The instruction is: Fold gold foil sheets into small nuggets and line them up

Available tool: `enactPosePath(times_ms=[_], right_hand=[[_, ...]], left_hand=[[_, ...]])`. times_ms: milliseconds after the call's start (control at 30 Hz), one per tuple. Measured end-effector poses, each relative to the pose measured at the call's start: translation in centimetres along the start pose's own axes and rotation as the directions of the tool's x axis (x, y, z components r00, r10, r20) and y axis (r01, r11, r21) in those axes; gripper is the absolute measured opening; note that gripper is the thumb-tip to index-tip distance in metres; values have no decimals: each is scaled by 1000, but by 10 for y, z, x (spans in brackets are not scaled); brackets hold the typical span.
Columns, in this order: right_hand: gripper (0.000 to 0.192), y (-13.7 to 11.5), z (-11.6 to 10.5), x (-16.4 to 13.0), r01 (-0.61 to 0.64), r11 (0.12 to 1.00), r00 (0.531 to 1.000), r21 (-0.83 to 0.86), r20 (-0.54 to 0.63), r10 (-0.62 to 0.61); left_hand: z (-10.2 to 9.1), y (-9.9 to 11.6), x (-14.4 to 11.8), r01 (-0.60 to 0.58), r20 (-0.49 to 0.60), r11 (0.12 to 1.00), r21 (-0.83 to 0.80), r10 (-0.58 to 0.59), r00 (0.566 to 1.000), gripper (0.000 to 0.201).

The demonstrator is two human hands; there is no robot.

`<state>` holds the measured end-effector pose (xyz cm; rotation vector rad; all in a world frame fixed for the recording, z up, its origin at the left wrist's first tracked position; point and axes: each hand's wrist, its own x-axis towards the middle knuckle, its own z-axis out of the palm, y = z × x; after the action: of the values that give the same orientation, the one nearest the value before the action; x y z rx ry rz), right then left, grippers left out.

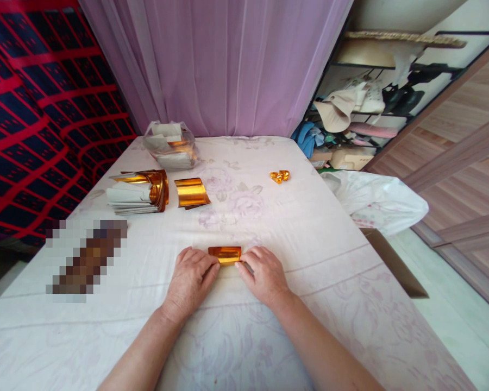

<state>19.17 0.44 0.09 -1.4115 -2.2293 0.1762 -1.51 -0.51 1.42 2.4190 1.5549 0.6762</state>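
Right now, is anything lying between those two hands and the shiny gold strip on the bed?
Nothing visible. The left hand and the right hand already pinch the ends of the gold strip on the white sheet, with no object between.

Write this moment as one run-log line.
left hand: pinching gold foil sheet | right hand: pinching same sheet | surface: floral cloth | nearby: foil stack
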Motion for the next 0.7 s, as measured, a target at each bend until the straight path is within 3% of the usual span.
enactPosePath(times_ms=[700], right_hand=[[22, 2, 6, 3, -40, 996, 998, -75, -41, 37]], left_hand=[[5, -1, 2, 92, -54, 996, -15, -92, 994, 15]])
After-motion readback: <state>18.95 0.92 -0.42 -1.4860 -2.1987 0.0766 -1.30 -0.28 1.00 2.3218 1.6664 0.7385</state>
